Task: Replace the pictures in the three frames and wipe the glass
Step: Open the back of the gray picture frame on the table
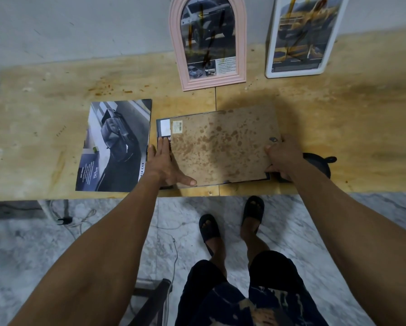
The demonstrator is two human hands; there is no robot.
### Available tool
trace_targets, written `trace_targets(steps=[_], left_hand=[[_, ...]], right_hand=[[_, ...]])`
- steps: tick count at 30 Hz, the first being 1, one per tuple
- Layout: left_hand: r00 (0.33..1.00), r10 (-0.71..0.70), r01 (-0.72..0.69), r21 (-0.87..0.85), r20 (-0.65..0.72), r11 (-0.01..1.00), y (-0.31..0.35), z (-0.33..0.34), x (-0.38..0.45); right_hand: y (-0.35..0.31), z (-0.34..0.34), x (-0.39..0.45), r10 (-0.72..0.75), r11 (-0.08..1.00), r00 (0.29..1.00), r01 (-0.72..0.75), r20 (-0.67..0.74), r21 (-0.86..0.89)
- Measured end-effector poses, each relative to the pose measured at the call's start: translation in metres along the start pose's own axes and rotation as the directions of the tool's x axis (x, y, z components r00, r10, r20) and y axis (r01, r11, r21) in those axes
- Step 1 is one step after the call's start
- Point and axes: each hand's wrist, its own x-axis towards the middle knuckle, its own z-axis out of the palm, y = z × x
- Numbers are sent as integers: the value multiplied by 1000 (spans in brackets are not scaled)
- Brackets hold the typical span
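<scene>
I see the face-down frame (221,147) lying flat on the tabletop (44,128), its stained brown backing board up, directly between my two hands. My left hand (164,165) lies open and flat on the frame's left end, fingers spread, thumb stretched along the near edge, gripping nothing. My right hand (282,156) has its grip curled around the frame's right edge, fingers wrapped over the top of the backing. Just left of the left hand lies a loose car picture (115,147), flat and apart from the frame. Against the wall at the back lean a pink arched frame (208,41) and a white frame (301,36), both with streaked glass. A dark object (319,163) sits just behind the right hand.
</scene>
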Motion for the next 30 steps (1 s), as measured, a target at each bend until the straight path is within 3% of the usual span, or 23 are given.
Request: trace_targets(steps=[5, 15, 27, 30], left_hand=[[999, 15, -17, 46, 32, 999, -6, 0, 4], [995, 33, -45, 123, 94, 991, -10, -7, 7], [993, 111, -118, 250, 41, 961, -16, -15, 9], [986, 164, -166, 217, 30, 962, -21, -18, 11]], right_hand=[[3, -27, 9, -32, 997, 997, 27, -74, -66], [-3, -30, -2, -23, 994, 1000, 25, -21, 111], [-3, -38, -34, 21, 955, 999, -8, -38, 296], [2, -34, -46, 21, 948, 999, -4, -50, 318]])
